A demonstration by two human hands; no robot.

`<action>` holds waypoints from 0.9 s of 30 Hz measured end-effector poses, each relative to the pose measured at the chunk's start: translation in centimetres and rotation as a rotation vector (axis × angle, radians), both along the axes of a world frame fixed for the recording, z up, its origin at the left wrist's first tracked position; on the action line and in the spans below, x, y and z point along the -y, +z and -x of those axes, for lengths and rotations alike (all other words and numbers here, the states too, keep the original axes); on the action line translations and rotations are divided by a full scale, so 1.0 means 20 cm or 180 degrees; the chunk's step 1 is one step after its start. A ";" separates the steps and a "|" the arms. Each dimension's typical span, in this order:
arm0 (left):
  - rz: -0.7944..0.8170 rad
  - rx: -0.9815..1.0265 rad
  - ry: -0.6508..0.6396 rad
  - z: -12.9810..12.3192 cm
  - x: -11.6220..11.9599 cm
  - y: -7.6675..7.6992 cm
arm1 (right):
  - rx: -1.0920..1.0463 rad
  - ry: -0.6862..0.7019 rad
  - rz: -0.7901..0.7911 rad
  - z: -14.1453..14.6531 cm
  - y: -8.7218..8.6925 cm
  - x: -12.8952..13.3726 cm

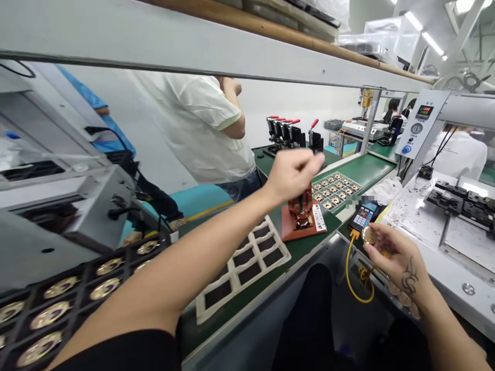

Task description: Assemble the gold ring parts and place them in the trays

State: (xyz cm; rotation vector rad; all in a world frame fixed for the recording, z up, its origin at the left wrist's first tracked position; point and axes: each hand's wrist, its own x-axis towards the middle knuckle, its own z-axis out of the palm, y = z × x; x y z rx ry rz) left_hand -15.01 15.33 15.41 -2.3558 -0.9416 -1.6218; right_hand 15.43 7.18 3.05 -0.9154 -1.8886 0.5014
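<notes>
My left hand [292, 175] is closed in a fist at the top of a small red-brown hand press [302, 206]; whatever lies inside the fist is hidden. A round metal piece sits in the press's base, and a white label with writing lies on the base's right side. Off to the right, my right hand [394, 255] pinches a gold round disc [369, 235] between thumb and fingers. Left of the press lies a pale tray [266, 245] with dark compartments. Behind the press, a clear tray [336, 190] carries several round gold-rimmed parts.
A black tray [83, 268] of gold-rimmed parts is at lower left. A handheld device [363, 214] with a yellow cable [348, 273] lies near my right hand. Several red-handled clamps [284, 134] stand behind. A person in a white shirt [201, 118] stands across the bench. A shelf beam crosses overhead.
</notes>
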 end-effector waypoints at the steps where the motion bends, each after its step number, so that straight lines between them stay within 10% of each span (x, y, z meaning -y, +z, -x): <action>1: 0.0076 0.0350 0.0032 0.02 -0.05 0.06 | -0.0015 0.0057 0.0053 0.05 0.01 -0.05; 6: 0.0825 0.1407 0.0528 0.32 -0.23 0.12 | -0.0085 0.0423 0.0404 0.24 -0.08 -0.26; 11: 0.2995 0.0099 0.1029 0.51 0.01 -0.35 | -0.0119 0.0752 0.0742 0.38 -0.26 -0.39; 17: 0.3435 -0.0364 0.0823 0.29 0.09 -0.84 | 0.0123 0.1051 0.0730 0.65 -0.37 -0.65; 27: 0.3138 -0.0092 0.0786 0.31 0.06 -0.91 | 0.0552 0.1186 0.0811 0.69 -0.54 -0.80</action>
